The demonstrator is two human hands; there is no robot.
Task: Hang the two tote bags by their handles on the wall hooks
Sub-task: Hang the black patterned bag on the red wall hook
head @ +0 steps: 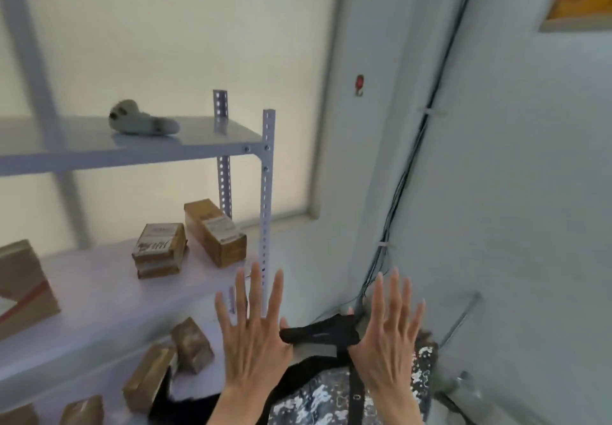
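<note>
A tote bag with a black, grey and white speckled pattern hangs low in the middle. Its black handle is stretched flat between my two hands. My left hand is raised with fingers spread, its thumb hooked in the handle's left end. The right end is caught at the thumb of my right hand, whose fingers are also spread upward. More black fabric shows lower left of the bag; I cannot tell whether it is another bag. A small red fitting sits high on the wall.
A metal shelf rack stands left, carrying several brown boxes and a grey object on top. Black cables run down the wall corner. A grey metal fitting projects from the right wall, low. A frosted window is behind.
</note>
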